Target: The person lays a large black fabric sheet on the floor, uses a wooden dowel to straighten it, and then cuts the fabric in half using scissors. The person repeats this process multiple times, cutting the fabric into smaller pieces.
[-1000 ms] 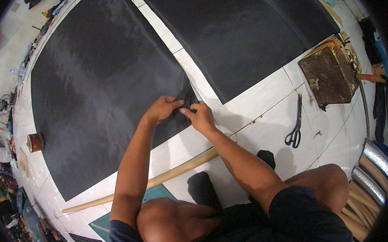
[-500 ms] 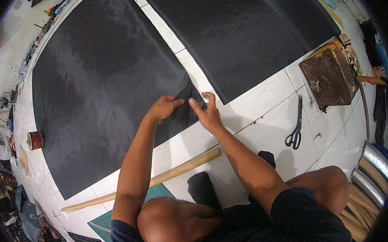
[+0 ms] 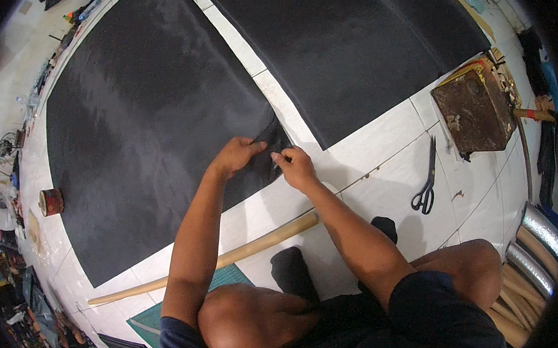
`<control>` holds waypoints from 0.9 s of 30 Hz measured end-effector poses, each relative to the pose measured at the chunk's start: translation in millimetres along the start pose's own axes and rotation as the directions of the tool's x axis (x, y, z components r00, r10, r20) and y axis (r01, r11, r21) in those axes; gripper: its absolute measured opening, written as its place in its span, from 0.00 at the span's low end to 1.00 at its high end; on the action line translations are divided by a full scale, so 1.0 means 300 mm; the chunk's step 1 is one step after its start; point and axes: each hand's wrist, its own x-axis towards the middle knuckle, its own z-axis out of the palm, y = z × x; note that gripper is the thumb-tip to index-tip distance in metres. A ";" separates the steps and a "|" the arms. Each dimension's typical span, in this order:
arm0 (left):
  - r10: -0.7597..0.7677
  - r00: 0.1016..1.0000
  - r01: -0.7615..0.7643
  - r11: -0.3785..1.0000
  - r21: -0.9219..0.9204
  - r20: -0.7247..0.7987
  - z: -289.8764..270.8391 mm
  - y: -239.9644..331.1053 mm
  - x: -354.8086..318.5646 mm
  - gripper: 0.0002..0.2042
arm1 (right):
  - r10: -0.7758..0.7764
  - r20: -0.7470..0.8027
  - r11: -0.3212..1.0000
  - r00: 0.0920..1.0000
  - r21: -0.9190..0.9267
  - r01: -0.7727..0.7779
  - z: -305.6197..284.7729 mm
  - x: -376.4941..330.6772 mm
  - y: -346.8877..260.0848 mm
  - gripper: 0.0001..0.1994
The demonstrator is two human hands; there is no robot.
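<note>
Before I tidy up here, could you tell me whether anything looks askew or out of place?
Only the near corner of the left black sheet: it is bunched and lifted between the left hand and right hand, while the rest lies flat.

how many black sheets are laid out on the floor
2: one large black sheet on the left, its near corner pinched by the left hand and right hand; a second black sheet at upper right.

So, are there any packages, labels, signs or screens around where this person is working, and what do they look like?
Small round tin: on the tiled floor at the left edge of the black sheet, reddish label band around it, print too small to tell.
Brown box: on the floor at the right, worn and rusty-looking, no label seen.
No signs or screens show.
</note>
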 end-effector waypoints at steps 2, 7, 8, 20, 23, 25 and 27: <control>0.015 1.000 -0.015 1.000 0.006 -0.012 0.003 0.010 -0.001 0.16 | 0.120 0.015 0.984 0.993 0.129 -0.121 -0.018 0.008 0.009 0.21; 0.022 0.999 -0.022 1.000 0.000 -0.037 -0.001 0.003 0.000 0.16 | 0.170 -0.018 0.965 0.985 0.203 -0.163 -0.044 0.007 -0.051 0.34; -0.009 1.000 0.009 1.000 0.021 -0.024 -0.008 0.003 -0.002 0.16 | 0.089 -0.033 0.990 0.995 0.113 -0.085 -0.035 0.003 -0.091 0.34; -0.025 0.999 0.027 0.996 -0.081 0.028 -0.001 0.001 0.004 0.15 | 0.028 -0.030 0.998 0.999 -0.051 -0.029 0.004 0.002 -0.068 0.21; -0.001 1.000 0.003 0.996 -0.090 0.032 0.010 -0.011 0.033 0.15 | 0.011 -0.105 1.000 0.994 0.018 -0.009 -0.003 0.013 0.013 0.20; 0.004 1.000 -0.001 0.994 -0.112 0.024 0.012 -0.026 0.053 0.15 | 0.037 -0.252 0.986 0.967 0.167 0.006 -0.002 0.010 0.027 0.22; -0.024 1.000 0.024 0.995 -0.094 -0.002 0.004 -0.041 0.061 0.15 | 0.235 -0.171 0.937 0.957 0.301 -0.176 -0.021 0.023 0.002 0.24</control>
